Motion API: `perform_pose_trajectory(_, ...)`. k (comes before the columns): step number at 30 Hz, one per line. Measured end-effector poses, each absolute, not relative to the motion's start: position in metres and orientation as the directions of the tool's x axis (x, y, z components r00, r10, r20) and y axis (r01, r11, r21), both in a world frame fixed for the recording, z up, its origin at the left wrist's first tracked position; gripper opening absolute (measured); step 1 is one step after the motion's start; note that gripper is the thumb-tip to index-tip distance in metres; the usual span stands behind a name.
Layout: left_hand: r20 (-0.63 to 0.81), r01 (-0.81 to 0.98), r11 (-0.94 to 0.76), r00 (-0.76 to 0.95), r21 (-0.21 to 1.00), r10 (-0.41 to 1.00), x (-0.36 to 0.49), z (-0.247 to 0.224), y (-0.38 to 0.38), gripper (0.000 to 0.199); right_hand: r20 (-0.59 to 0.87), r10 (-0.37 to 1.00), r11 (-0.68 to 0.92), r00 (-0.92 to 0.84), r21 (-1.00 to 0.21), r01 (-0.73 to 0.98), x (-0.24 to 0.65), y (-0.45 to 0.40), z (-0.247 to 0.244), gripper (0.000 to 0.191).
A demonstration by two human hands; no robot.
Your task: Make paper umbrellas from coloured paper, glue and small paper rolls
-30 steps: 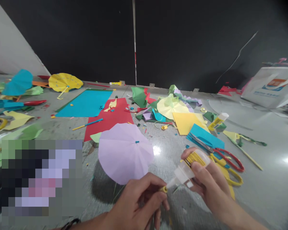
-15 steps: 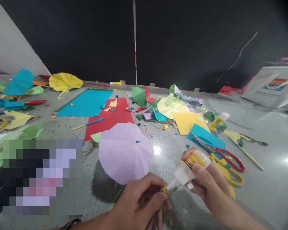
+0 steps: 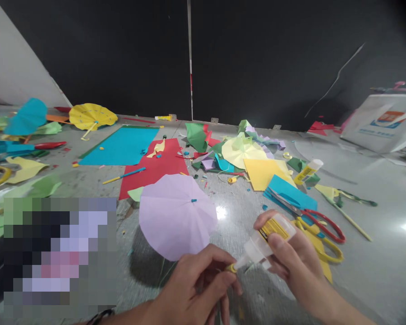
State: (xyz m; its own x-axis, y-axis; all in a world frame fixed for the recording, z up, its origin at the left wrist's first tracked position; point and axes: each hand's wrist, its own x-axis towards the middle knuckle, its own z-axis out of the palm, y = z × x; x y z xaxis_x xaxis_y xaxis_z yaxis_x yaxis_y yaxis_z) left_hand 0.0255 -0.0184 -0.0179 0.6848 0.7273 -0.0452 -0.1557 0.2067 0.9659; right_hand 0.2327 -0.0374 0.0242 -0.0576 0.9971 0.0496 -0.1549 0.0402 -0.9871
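Holding squeeze bottle [image 3: 273, 227], right hand [image 3: 296, 257] aims nozzle [image 3: 242, 259] at yellow roll [image 3: 231, 268] pinched in left hand [image 3: 199, 277], mostly hidden. Lilac paper disc [image 3: 176, 214] just beyond left hand; scissors [image 3: 297, 210], blue paper [image 3: 291, 192] near right.

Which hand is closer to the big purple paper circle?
Left. The left hand is by the near edge of the purple paper circle; the right hand is farther off, to the circle's right.

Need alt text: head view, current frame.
The right hand holds a clear bottle, its nozzle at the end of a small yellow roll pinched in the left hand. A round purple paper piece is beyond them; scissors lie to the right, with colored paper scattered behind.
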Motion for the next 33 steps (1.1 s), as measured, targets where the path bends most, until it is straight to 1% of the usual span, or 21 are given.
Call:
perform_pose_trajectory(3, -0.051, -0.153, 0.209, 0.679, 0.966, 0.733, 0.026, -0.021, -0.017, 0.038, 0.095, 0.994, 0.087, -0.054, -0.988, -0.128, 0.235, -0.038, 0.022, 0.023)
perform_pose_trajectory(9, -0.052, -0.121, 0.175, 0.663, 0.977, 0.747, 0.027, -0.021, -0.015, 0.039, 0.170, 0.985, 0.169, -0.029, -0.984, -0.054, 0.236, -0.040, 0.022, 0.019)
perform_pose_trajectory(13, -0.036, -0.113, 0.148, 0.663, 0.982, 0.748, 0.025, -0.019, -0.015, 0.040, 0.203, 0.979, 0.202, -0.014, -0.978, -0.048, 0.234, -0.040, 0.024, 0.016)
perform_pose_trajectory(19, -0.026, -0.107, 0.125, 0.654, 0.986, 0.756, 0.025, -0.016, -0.017, 0.034, 0.103, 0.995, 0.103, 0.009, -0.986, -0.134, 0.236, -0.040, 0.021, 0.029)
perform_pose_trajectory(24, 0.001, -0.096, 0.078, 0.639, 0.992, 0.769, 0.026, -0.016, -0.016, 0.029, 0.039, 0.999, 0.044, 0.026, -0.978, -0.204, 0.239, -0.040, 0.017, 0.034)
perform_pose_trajectory(28, 0.112, -0.122, -0.047, 0.597, 0.991, 0.794, 0.024, -0.015, -0.015, 0.017, -0.011, 0.999, 0.005, 0.044, -0.940, -0.341, 0.238, -0.037, 0.022, 0.033)
perform_pose_trajectory(30, 0.192, -0.124, -0.147, 0.556, 0.981, 0.809, 0.023, -0.015, -0.015, 0.010, -0.028, 0.998, -0.003, 0.057, -0.916, -0.402, 0.238, -0.033, 0.026, 0.031)
perform_pose_trajectory(33, 0.346, -0.119, -0.333, 0.496, 0.935, 0.796, 0.023, -0.014, -0.014, 0.009, -0.016, 0.999, 0.006, 0.045, -0.894, -0.448, 0.240, -0.028, 0.032, 0.028)
